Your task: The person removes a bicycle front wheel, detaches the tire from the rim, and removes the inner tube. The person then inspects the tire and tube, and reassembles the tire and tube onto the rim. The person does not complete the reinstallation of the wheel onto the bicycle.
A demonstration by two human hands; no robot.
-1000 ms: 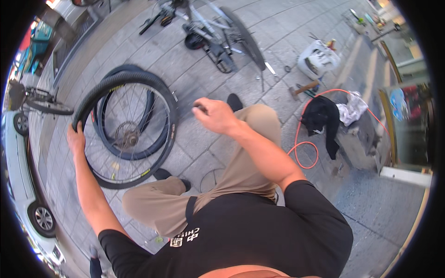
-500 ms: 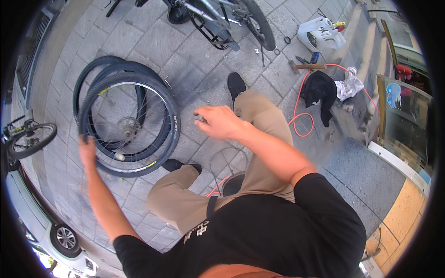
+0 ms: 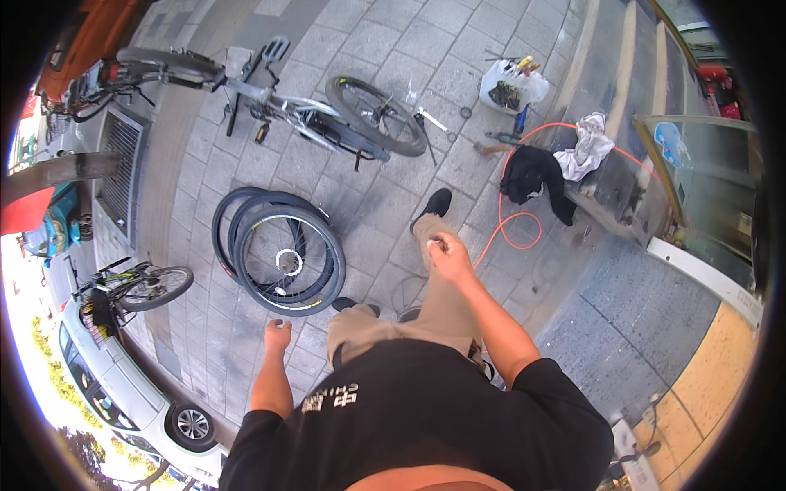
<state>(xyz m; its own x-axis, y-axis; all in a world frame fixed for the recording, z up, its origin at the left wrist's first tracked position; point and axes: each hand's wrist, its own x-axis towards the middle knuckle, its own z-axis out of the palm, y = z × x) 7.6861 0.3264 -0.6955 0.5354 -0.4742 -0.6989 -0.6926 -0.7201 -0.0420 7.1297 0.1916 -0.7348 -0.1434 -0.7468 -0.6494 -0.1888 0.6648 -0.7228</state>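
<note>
My left hand (image 3: 278,334) hangs loosely curled with nothing I can make out in it, apart from the tyre and just nearer than the bicycle wheel (image 3: 288,306). That wheel lies flat on the paving with its tyre on, and has spokes and a brake disc (image 3: 286,262) at its hub. Partly under it are loose black tyres (image 3: 219,237). My right hand (image 3: 452,260) is over my right thigh, fingers drawn together. A tiny pale spot shows at its fingertips; whether it is an object I cannot tell.
A bicycle (image 3: 303,114) lies on the paving ahead. To the right are a white cut container (image 3: 512,88) of tools, a hammer (image 3: 490,149), an orange hose (image 3: 524,214), a black cloth (image 3: 532,173) and steps (image 3: 610,106). Another bicycle (image 3: 143,288) and a white car (image 3: 131,385) stand left.
My left hand has come away from the wheel's tyre, back toward my body. My right hand has moved rightward and its fingers have closed. I am more upright, and the view takes in more ground.
</note>
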